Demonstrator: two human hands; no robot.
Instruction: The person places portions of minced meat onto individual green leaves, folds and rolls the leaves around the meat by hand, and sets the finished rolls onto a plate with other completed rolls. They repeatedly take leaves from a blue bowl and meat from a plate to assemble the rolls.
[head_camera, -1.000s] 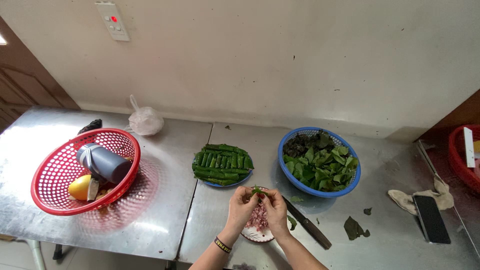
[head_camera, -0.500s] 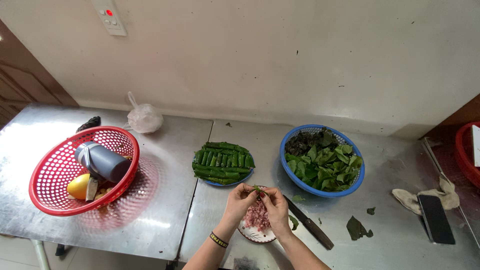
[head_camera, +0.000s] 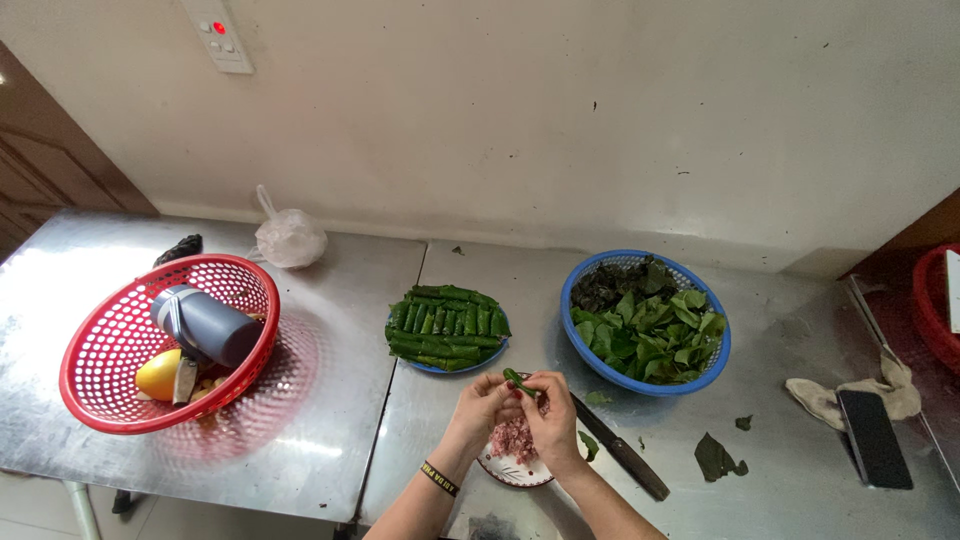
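Left hand (head_camera: 483, 403): we pinch the green leaf roll (head_camera: 519, 382).
Right hand (head_camera: 553, 410): closed on the same roll.
Advice: we judge tight, even rolling above the meat plate (head_camera: 514, 470) works best.

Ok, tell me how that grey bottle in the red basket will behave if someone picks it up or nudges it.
The grey bottle lies on its side in the red basket, so a nudge would probably roll it, though the yellow fruit beside it may stop it. Its body looks rigid, likely firm to grip. The smooth surface could be slightly slippery. Its weight cannot be judged, as the contents are hidden.

Bright even light; soft glare on steel table (head_camera: 300, 440); sharp focus, slight edge distortion.
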